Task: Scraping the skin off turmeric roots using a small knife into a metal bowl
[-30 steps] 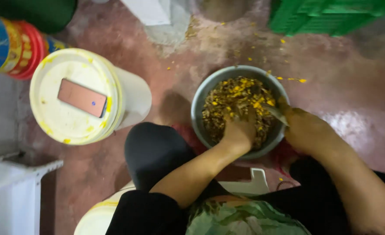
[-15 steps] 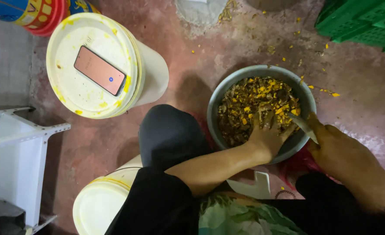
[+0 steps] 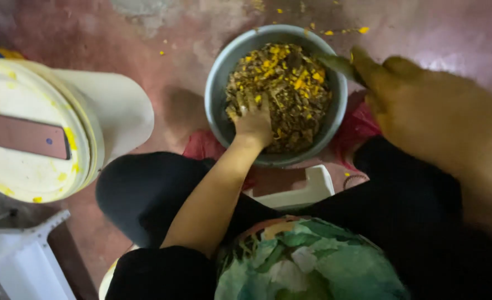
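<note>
The bowl (image 3: 218, 105), grey metal, sits on the reddish floor (image 3: 174, 33) at upper centre of the frame, filled with a brown and yellow chopped mix (image 3: 290, 83). The left hand (image 3: 254, 119) lies in the mix at the bowl's lower left, fingers (image 3: 246, 103) spread and partly buried. The right hand (image 3: 424, 105), blurred at the upper right, grips a blade (image 3: 335, 64) that lies over the bowl's right rim, fingers closed round its handle. At the left stands a white bucket (image 3: 118, 111) with a phone (image 3: 28, 136) on its lid.
</note>
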